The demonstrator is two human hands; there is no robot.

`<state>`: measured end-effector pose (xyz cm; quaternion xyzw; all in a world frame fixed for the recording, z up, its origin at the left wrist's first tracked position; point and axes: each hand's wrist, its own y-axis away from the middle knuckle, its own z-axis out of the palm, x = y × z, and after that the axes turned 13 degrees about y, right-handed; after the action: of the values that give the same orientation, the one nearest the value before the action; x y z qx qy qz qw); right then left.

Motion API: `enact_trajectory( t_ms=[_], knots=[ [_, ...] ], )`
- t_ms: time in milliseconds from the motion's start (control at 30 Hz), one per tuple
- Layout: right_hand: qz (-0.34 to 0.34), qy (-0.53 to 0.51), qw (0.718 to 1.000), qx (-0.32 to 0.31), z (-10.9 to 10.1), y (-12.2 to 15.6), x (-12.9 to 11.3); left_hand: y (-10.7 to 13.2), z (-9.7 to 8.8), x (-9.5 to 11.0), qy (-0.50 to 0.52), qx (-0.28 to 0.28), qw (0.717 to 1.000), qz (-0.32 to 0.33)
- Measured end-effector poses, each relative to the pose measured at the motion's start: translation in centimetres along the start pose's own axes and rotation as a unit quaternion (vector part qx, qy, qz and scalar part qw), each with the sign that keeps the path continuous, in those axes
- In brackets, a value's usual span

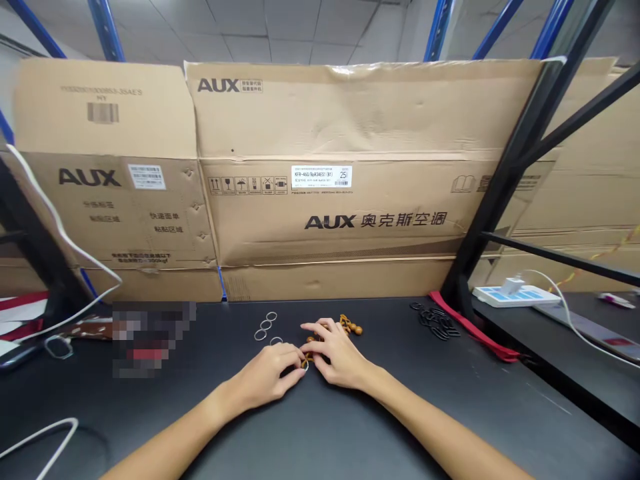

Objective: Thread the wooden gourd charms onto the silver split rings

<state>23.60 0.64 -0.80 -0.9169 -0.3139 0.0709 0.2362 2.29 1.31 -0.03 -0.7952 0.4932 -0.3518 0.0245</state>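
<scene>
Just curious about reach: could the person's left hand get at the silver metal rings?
Probably yes: the rings lie just beyond the left hand, with nothing visible blocking, though it seems occupied with yellow-brown cord.

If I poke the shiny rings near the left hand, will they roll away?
Probably not: the shiny rings lie flat on the dark table, so they'd likely slide instead. They look thin, so each one is probably light. Their shiny, metal-like look suggests they'd stay stiff, not floppy.

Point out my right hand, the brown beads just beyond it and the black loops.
Right hand (339,353), head view: back of the hand.
Brown beads (355,329), head view: on one bead.
Black loops (439,323), head view: middle of the pile.
</scene>
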Motion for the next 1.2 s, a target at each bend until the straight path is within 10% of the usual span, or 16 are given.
enact_trajectory(
  t_ms=[1200],
  knots=[
    [0.079,-0.084,0.992,0.053,0.8,0.0,-1.0,-0.2,0.4,0.1,-0.012,0.058,0.998,-0.035]
  ],
)
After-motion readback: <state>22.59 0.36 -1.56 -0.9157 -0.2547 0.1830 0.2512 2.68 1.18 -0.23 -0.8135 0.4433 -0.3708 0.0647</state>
